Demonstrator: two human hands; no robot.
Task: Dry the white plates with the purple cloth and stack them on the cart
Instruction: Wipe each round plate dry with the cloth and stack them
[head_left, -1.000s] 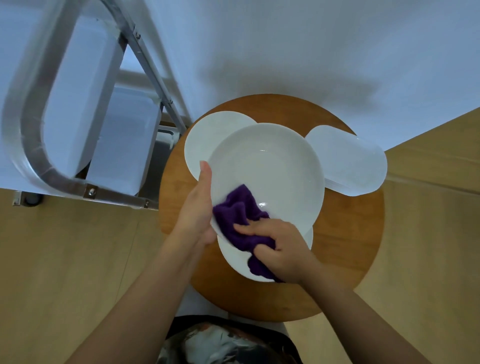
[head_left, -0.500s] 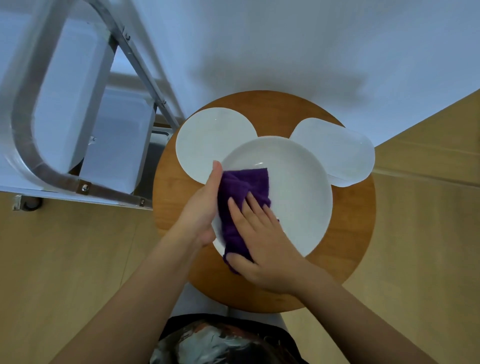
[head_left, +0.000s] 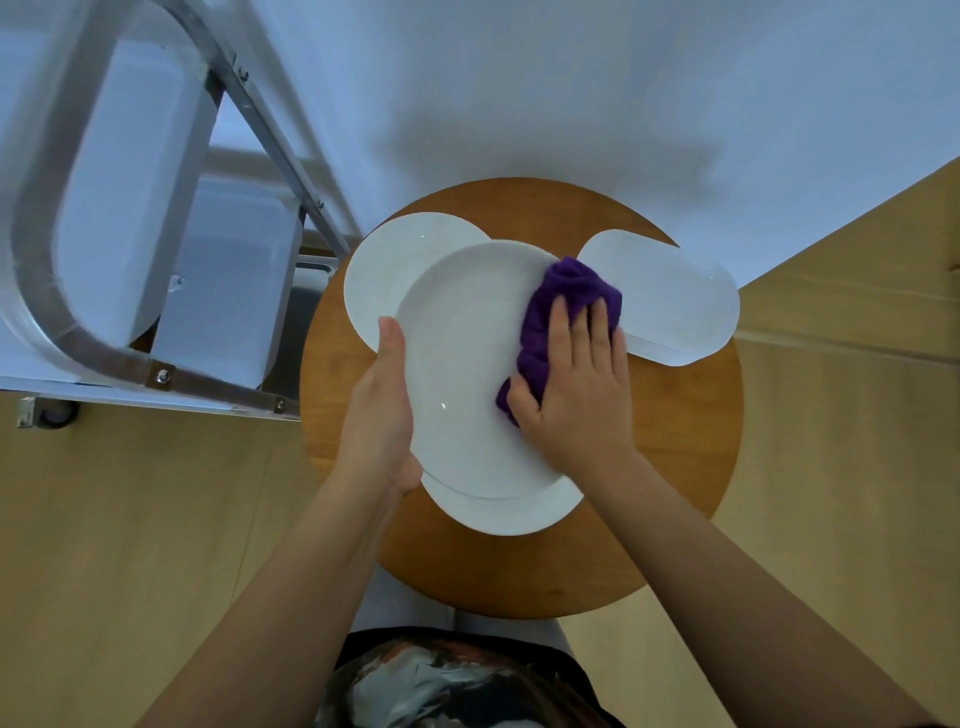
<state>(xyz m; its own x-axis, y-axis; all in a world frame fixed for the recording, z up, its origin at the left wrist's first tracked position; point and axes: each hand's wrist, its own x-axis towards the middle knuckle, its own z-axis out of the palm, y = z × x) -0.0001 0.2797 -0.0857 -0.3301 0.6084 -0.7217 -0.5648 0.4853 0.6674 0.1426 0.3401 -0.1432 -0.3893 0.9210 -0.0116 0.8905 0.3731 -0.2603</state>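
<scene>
A white plate is held just above the round wooden table. My left hand grips its left rim, thumb on top. My right hand lies flat, fingers straight, pressing the bunched purple cloth onto the plate's right side. Another white plate lies under it, showing only at the near edge. A third plate sits at the back left, partly covered. More white plates lie stacked at the right.
The cart stands left of the table, with a metal tube frame, white shelves and a caster wheel. A white wall is behind the table. Wooden floor surrounds it.
My right hand has swept the purple cloth from the plate's near-left side across to its far-right edge, and its fingers have flattened. My left hand has kept its hold on the rim.
</scene>
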